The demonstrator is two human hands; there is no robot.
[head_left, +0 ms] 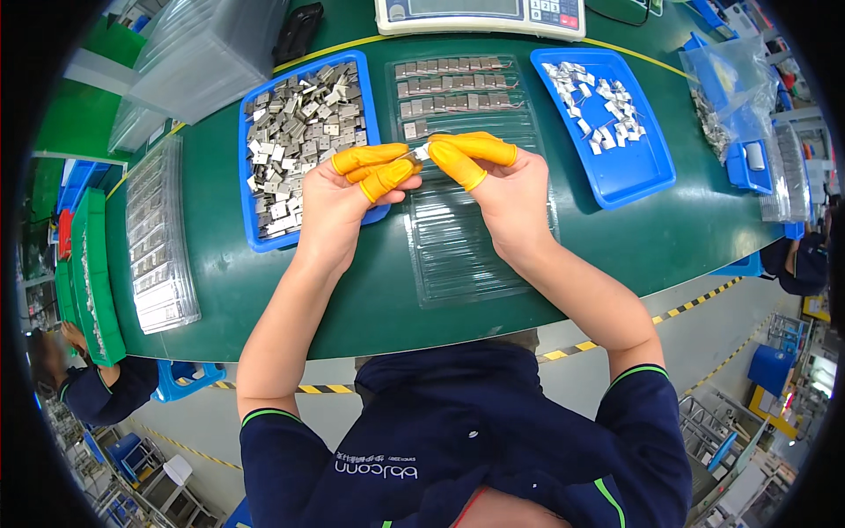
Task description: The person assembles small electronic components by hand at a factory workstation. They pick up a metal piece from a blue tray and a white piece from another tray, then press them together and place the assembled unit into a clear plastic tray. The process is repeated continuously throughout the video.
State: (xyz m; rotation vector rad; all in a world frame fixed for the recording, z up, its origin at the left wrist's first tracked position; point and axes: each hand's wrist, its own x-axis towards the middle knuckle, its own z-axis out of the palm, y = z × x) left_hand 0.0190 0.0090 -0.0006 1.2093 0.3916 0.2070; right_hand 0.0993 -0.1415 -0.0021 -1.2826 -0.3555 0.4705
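Yellow finger covers sit on the fingertips of both my hands, which meet over the clear plastic tray (458, 264). Between them is a small white connector (422, 152), pinched by my right hand (515, 189). My left hand (339, 202) is closed in a pinch against its other side; a small greyish piece seems to show at those fingertips, too small to make out. Rows of grey metal parts with thin wires (458, 85) fill the tray's far grooves. Left of it, a blue bin (250, 220) holds many loose metal shells (286, 163). White wired connectors (606, 136) lie in the right blue bin (638, 180).
A scale (480, 19) stands at the far edge. Stacked clear trays (198, 62) and a filled clear tray (158, 238) are on the left, near a green bin (97, 273). Plastic bags (735, 79) lie far right. Another person's hand (75, 337) shows at far left.
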